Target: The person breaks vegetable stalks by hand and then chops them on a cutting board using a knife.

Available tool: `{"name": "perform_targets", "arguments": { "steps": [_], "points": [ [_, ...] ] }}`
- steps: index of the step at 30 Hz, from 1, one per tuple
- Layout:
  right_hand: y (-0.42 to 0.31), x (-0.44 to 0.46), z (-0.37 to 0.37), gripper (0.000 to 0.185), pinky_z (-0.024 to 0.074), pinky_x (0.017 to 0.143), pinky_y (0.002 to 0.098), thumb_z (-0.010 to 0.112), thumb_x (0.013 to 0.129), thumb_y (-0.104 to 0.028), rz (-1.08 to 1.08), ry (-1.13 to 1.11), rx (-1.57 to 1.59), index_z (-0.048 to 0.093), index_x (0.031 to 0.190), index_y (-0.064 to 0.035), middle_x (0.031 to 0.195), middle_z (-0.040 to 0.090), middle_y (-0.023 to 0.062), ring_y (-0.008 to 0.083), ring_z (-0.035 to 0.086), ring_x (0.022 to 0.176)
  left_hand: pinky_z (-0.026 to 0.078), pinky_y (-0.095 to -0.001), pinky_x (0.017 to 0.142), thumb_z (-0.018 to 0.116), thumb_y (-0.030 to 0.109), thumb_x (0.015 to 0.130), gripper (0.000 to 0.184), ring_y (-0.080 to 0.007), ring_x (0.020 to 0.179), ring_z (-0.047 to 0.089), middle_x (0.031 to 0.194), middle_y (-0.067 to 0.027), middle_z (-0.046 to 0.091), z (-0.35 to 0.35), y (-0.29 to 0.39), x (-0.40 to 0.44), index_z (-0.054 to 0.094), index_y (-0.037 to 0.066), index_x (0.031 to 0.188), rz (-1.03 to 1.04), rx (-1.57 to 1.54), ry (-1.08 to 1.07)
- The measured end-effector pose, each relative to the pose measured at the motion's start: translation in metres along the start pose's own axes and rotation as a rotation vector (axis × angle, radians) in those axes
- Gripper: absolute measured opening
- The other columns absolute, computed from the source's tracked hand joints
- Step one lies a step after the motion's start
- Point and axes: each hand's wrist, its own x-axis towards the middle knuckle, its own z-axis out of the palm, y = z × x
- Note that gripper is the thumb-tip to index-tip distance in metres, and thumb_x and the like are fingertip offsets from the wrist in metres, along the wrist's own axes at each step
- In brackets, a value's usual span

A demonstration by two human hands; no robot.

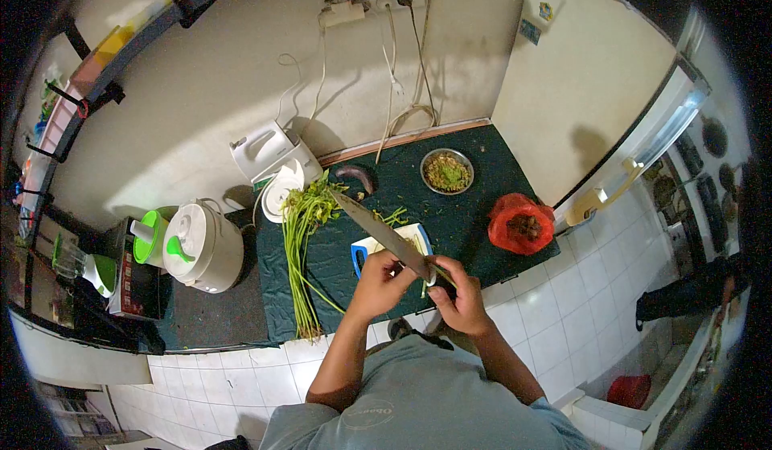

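Far left of the white-and-blue cutting board point(417, 237), a white-and-green blender point(87, 267), then a green container point(148, 245), then a round white cooker point(207, 253) with a green handle on the lid. Left of the board and toward the wall, a white mixer point(264, 151). Just left of the board, a long bunch of green stalks point(298, 249), leafy at the far end, lying on the cloth-covered table point(474, 233). Beyond the board, slightly left, a dark eggplant point(358, 177). Over the board, slanting across, a large knife point(374, 229), tip pointing away and left. At the board's near edge, the left hand point(381, 284), fingers bent beside the blade's base; cannot tell whether clamped on anything. Near the board's right corner, the right hand point(464, 300), clamped on the knife at the handle end. Beyond the board, to the right, a metal bowl point(447, 152) of chopped yellow-green pieces point(447, 175). Farther right of the board, an open red bag point(505, 237) of dark pieces point(524, 226).
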Motion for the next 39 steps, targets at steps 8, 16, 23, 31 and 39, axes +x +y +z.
{"name": "perform_targets", "arguments": {
  "steps": [8,16,23,31,39],
  "points": [
    [0.002,0.0,0.004,0.049,0.0499,0.086,0.0375,0.063,0.09,-0.024,-0.015,-0.033,-0.001,0.045,0.13,-0.0017,0.115,0.062,0.0196,0.0331,0.064,0.103,0.05,-0.0273,0.07,0.062,0.007,0.087,0.011,-0.0118,0.078,0.062,0.085,-0.0044,0.067,-0.002,-0.001,0.0,0.066,-0.001,0.093,-0.022,-0.121,0.079],
    [0.005,0.005,0.007,0.053,0.05,0.084,0.036,0.063,0.089,-0.024,-0.047,-0.006,-0.007,0.043,0.134,-0.0018,0.116,0.062,0.0197,0.0296,0.065,0.101,0.048,-0.0252,0.067,0.062,0.009,0.088,0.013,-0.0096,0.076,0.059,0.086,-0.0027,0.066,-0.004,-0.002,-0.002,0.066,0.001,0.097,-0.017,-0.031,0.023],
    [0.004,0.004,0.011,0.05,0.0513,0.08,0.0351,0.064,0.089,-0.024,0.01,-0.032,0.02,0.046,0.131,-0.0026,0.108,0.065,0.0165,0.0276,0.067,0.092,0.05,-0.0255,0.073,0.063,0.007,0.087,0.015,-0.0107,0.082,0.062,0.091,-0.0043,0.067,-0.01,-0.005,0.0,0.065,-0.001,0.1,-0.03,-0.154,0.134],
    [0.004,0.016,0.016,0.049,0.0505,0.081,0.0343,0.062,0.091,-0.025,-0.01,-0.073,0.034,0.045,0.132,-0.0022,0.114,0.063,0.0175,0.0274,0.066,0.094,0.043,-0.0219,0.059,0.065,0.007,0.084,0.014,-0.0039,0.068,0.053,0.083,-0.0001,0.065,-0.018,-0.014,-0.002,0.067,0.0,0.096,-0.037,-0.022,0.108],
    [0.051,0.036,0.045,0.04,0.0403,0.069,0.0279,0.053,0.096,-0.023,0.247,-0.072,0.286,0.045,0.13,-0.0031,0.093,0.055,0.0085,0.017,0.052,0.079,0.042,-0.0244,0.064,0.057,0.012,0.088,0.012,-0.0088,0.068,0.051,0.075,0.0002,0.057,-0.028,-0.043,0.018,0.061,0.002,0.083,-0.134,0.001,0.199]
  ]
}}
